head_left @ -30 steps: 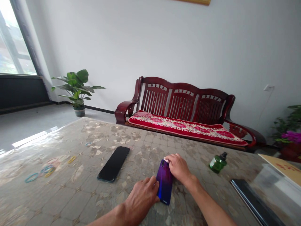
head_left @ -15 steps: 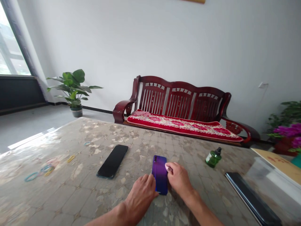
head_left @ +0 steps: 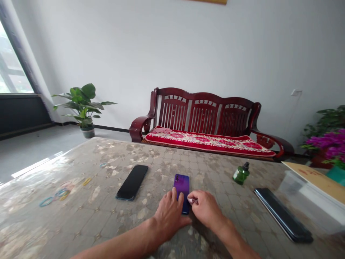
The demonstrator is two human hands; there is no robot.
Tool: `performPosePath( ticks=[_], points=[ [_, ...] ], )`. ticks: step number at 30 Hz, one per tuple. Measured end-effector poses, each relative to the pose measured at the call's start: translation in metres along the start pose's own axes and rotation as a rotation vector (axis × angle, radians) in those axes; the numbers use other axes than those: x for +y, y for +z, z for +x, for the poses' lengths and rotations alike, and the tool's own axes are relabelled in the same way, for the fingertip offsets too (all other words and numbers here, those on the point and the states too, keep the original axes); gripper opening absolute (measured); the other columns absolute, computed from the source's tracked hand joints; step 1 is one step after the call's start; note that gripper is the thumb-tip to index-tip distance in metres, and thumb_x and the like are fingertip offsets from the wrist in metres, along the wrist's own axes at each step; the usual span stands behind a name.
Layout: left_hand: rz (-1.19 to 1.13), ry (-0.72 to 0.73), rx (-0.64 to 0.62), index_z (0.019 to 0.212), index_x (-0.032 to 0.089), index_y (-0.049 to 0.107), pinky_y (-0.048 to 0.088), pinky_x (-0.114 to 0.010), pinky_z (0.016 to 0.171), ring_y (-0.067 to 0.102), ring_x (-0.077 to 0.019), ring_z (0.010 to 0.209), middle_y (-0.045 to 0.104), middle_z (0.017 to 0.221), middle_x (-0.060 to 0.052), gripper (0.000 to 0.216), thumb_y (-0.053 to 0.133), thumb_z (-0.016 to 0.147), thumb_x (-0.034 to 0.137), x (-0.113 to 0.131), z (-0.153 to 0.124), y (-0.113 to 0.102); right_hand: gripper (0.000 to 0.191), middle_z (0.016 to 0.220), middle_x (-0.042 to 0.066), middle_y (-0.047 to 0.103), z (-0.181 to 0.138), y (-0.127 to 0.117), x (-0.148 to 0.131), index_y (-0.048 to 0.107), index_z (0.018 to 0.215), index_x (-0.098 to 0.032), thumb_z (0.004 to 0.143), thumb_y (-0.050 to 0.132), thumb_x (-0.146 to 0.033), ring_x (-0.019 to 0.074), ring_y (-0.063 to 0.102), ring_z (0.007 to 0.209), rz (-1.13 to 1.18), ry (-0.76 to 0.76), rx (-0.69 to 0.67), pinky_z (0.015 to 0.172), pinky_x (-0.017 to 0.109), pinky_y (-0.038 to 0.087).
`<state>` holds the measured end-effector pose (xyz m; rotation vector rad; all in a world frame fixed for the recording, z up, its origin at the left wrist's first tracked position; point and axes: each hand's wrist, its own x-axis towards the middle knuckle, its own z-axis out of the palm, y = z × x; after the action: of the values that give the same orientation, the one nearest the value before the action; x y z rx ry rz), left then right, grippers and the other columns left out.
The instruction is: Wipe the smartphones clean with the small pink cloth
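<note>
A purple-blue smartphone point(head_left: 184, 182) lies back up on the table, its camera lenses at the far left corner. My left hand point(head_left: 169, 212) rests over its left side and lower part, fingers apart on the back cover. The thumb stretches out past the near end. At the phone's right edge, my right hand point(head_left: 206, 207) is closed in a pinch around a small whitish wad point(head_left: 192, 200), perhaps tissue or cloth. A second smartphone point(head_left: 132, 182), with a dark screen facing up, lies left of my hands.
A green bottle point(head_left: 240, 174) with a black top stands to the right. Beyond it are a dark flat case point(head_left: 283, 216) and a clear box point(head_left: 299, 190) with a tan sheet on top. Coloured bands point(head_left: 55, 197) lie at left. A wooden bench point(head_left: 207, 115) stands behind the table point(head_left: 107, 223).
My left hand has shifted from the phone's lower left edge onto its back. My right hand has slid nearer along the right edge. The camera view has shifted slightly.
</note>
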<state>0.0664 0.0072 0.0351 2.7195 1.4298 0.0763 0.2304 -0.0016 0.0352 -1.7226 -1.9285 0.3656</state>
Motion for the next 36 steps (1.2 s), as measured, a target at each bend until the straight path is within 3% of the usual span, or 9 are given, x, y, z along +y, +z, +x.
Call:
performPosePath(
  ticks=[2,7,11,16,20,26,28,31,36],
  points=[
    [0.066,-0.018,-0.009,0.131,0.011,0.052,0.047,-0.046,0.091,0.056,-0.0368,0.114,0.052,0.132,-0.025,0.074,0.069,0.078,0.059,0.008,0.004,-0.003,0.022,0.074,0.001,0.073,0.003,0.002,0.007,0.075,0.078,-0.023,0.075,0.054,-0.017,0.0158,0.064,0.068,0.164,0.076,-0.019,0.062,0.023,0.041],
    [0.137,-0.077,-0.019,0.127,0.007,0.056,0.049,-0.040,0.082,0.062,-0.0357,0.102,0.059,0.121,-0.027,0.057,0.067,0.085,0.043,0.020,0.014,-0.005,0.023,0.061,-0.001,0.066,0.008,0.013,0.026,0.074,0.075,-0.017,0.065,0.054,-0.020,0.0130,0.055,0.057,0.526,0.192,-0.073,0.052,0.021,0.037],
    [0.202,-0.106,-0.005,0.132,0.005,0.055,0.049,-0.041,0.078,0.064,-0.0386,0.099,0.057,0.125,-0.033,0.057,0.066,0.084,0.034,0.029,0.017,0.000,0.026,0.064,-0.001,0.067,0.005,0.016,0.026,0.075,0.076,-0.017,0.063,0.052,-0.020,0.0133,0.056,0.059,0.578,0.174,-0.015,0.055,0.022,0.039],
    [0.271,-0.116,0.035,0.141,0.011,0.049,0.049,-0.042,0.067,0.066,-0.0390,0.088,0.058,0.127,-0.032,0.062,0.062,0.082,0.027,0.033,0.017,0.008,0.027,0.072,0.001,0.071,0.001,0.016,0.022,0.074,0.079,-0.017,0.063,0.053,-0.021,0.0156,0.060,0.066,0.728,0.192,0.041,0.060,0.023,0.044],
    [0.316,-0.087,0.047,0.142,0.013,0.048,0.051,-0.040,0.061,0.068,-0.0341,0.081,0.061,0.124,-0.030,0.057,0.053,0.086,0.021,0.024,0.012,0.006,0.031,0.079,0.003,0.074,0.001,0.017,0.022,0.075,0.086,-0.017,0.063,0.054,-0.022,0.0190,0.065,0.074,0.744,0.201,0.078,0.069,0.027,0.049],
    [0.276,-0.054,0.065,0.143,0.004,0.044,0.058,-0.034,0.062,0.070,-0.0301,0.080,0.064,0.113,-0.031,0.057,0.050,0.087,0.012,0.002,-0.001,0.002,0.028,0.088,0.007,0.075,0.002,0.024,0.022,0.075,0.089,-0.018,0.068,0.058,-0.027,0.0231,0.068,0.081,0.718,0.211,0.208,0.077,0.033,0.053],
    [0.270,-0.040,0.058,0.142,0.005,0.046,0.059,-0.032,0.061,0.071,-0.0277,0.078,0.067,0.108,-0.027,0.056,0.047,0.086,0.008,-0.007,-0.004,0.000,0.026,0.090,0.007,0.075,0.002,0.023,0.019,0.074,0.090,-0.018,0.074,0.057,-0.027,0.0233,0.068,0.083,0.638,0.160,0.308,0.078,0.034,0.054],
    [0.251,0.012,0.044,0.136,0.007,0.054,0.059,-0.031,0.062,0.072,-0.0263,0.078,0.068,0.106,-0.022,0.052,0.043,0.085,0.002,-0.018,-0.008,-0.003,0.028,0.096,0.007,0.073,0.003,0.018,0.009,0.073,0.097,-0.021,0.083,0.049,-0.019,0.0212,0.066,0.091,0.400,-0.084,0.461,0.084,0.035,0.053],
    [0.078,-0.034,0.058,0.134,0.011,0.051,0.058,-0.029,0.067,0.073,-0.0238,0.082,0.072,0.096,-0.013,0.045,0.041,0.091,0.004,-0.032,-0.011,-0.007,0.045,0.110,0.005,0.070,0.005,0.011,-0.022,0.062,0.125,-0.027,0.094,0.038,-0.007,0.0174,0.062,0.101,0.083,-0.497,0.406,0.092,0.034,0.051]
  ],
)
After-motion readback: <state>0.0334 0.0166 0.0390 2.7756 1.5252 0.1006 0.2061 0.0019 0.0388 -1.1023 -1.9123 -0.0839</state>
